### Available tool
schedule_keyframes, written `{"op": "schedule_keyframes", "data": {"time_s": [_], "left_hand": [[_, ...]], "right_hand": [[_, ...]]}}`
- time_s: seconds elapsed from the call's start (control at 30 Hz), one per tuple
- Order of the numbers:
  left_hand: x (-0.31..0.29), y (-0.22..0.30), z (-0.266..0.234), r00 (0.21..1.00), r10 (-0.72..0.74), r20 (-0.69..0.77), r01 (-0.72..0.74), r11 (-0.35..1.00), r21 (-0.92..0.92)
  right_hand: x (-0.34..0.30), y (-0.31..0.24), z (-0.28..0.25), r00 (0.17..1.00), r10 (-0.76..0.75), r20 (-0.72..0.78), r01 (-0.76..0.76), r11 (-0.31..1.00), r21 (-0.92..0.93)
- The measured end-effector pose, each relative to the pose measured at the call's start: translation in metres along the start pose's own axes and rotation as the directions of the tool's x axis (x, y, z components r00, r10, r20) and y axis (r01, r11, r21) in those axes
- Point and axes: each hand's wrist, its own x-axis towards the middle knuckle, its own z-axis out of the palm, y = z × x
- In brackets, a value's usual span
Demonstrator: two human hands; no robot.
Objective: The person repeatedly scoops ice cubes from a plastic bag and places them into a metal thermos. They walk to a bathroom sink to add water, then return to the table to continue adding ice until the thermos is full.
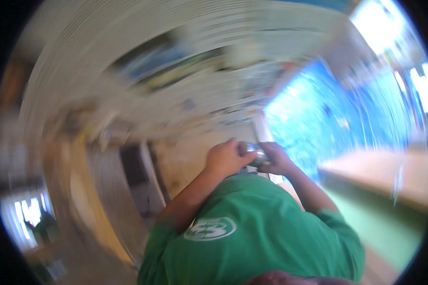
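Close in front of my green shirt, both hands grip a short, shiny silvery metal object (255, 153), rounded like a small can or cup; blur hides its exact kind. My left hand (224, 158) wraps its left side, with the thumb laid over the near part. On the other side, my right hand (277, 158) closes its fingers round the right end. The middle of the metal piece shows between the two hands, and its ends are covered by my fingers.
Motion smears the surroundings. A bright blue sheet-like surface (337, 114) lies to the right, beyond a light wooden tabletop or bench (380, 173). Yellowish boards (88, 194) stand at the left, near a dark-and-white upright panel (140, 171). A pale wall (185, 102) bears blurred pictures.
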Motion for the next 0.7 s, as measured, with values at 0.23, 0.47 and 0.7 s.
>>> {"op": "schedule_keyframes", "data": {"time_s": [0.23, 0.47, 0.7], "left_hand": [[0.114, 0.089, 0.007, 0.953, 0.277, 0.120, -0.296, 0.936, 0.188], [0.177, 0.189, 0.050, 0.887, 0.378, 0.264, -0.423, 0.895, 0.143], [0.297, 0.291, 0.129, 0.904, 0.316, 0.288, -0.371, 0.915, 0.161]], "right_hand": [[-0.024, 0.039, -0.073, 0.930, 0.216, -0.297, -0.245, 0.967, -0.064], [-0.057, 0.111, -0.144, 0.837, 0.356, -0.414, -0.384, 0.923, 0.019], [-0.069, 0.256, -0.256, 0.879, 0.287, -0.381, -0.290, 0.956, 0.051]]}}
